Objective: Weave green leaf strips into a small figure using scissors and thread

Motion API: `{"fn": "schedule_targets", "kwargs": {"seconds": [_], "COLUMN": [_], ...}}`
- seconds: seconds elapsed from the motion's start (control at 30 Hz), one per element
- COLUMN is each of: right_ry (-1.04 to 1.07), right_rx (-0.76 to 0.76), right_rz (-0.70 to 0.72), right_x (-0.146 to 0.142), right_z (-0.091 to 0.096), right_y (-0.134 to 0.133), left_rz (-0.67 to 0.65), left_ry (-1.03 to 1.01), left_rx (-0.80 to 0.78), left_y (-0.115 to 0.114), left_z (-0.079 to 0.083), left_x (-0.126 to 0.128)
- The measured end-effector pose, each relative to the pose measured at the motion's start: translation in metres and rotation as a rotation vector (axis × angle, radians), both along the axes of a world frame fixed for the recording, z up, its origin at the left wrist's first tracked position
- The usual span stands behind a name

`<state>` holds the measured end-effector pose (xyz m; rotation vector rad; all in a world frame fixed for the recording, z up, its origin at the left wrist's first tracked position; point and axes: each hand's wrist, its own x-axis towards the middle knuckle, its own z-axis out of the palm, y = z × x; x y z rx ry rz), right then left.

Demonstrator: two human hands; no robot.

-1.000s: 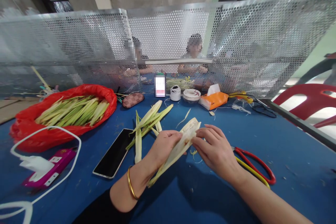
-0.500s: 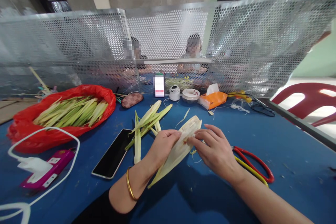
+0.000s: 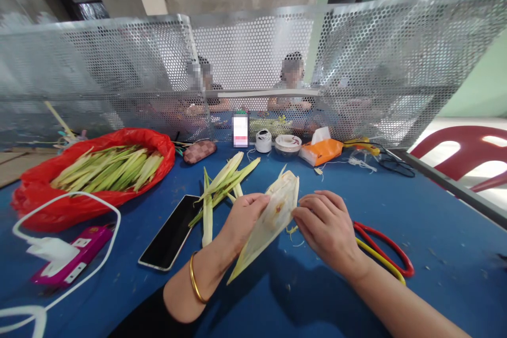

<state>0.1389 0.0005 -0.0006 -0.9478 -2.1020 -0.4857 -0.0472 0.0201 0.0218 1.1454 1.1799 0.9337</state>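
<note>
My left hand grips a pale, wide leaf strip at its middle and holds it tilted above the blue table. My right hand pinches the same leaf at its right edge, fingers curled. A gold bangle sits on my left wrist. Loose green leaf strips lie on the table just beyond my left hand. Red and yellow handled scissors lie right of my right hand.
A red bag of green leaves sits at the left. A black phone, a pink power strip with white cable, a thread spool, a round tin and an orange tissue pack lie about. Perforated metal screens stand behind, with people beyond.
The leaf has been turned up so its broad face shows more, and my right hand has slid to its right edge.
</note>
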Motion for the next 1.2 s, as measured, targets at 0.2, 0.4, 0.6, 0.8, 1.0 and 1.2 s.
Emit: {"fn": "schedule_targets", "kwargs": {"seconds": [0.2,0.4,0.6,0.8,1.0,1.2], "right_ry": [0.03,0.576,1.025,1.206,1.201,1.205], "right_rx": [-0.052,-0.657,-1.241,-1.312,-1.32,-1.335], "right_rz": [0.011,0.054,0.231,0.264,0.263,0.26], "right_x": [-0.001,-0.01,-0.024,-0.03,-0.031,-0.029], "right_z": [0.0,-0.002,-0.004,0.002,-0.001,-0.001], "right_y": [-0.001,-0.005,-0.007,-0.01,-0.01,-0.01], "left_rz": [0.036,0.097,0.073,0.082,0.099,0.092], "left_ry": [-0.013,0.083,0.187,0.282,0.265,0.172], "left_rx": [0.0,0.124,0.281,0.351,0.305,0.219], "left_y": [-0.001,-0.004,-0.014,-0.021,-0.018,-0.017], "left_z": [0.003,0.001,-0.01,-0.008,-0.011,-0.012], "left_x": [0.0,0.002,0.013,0.021,0.018,0.019]}}
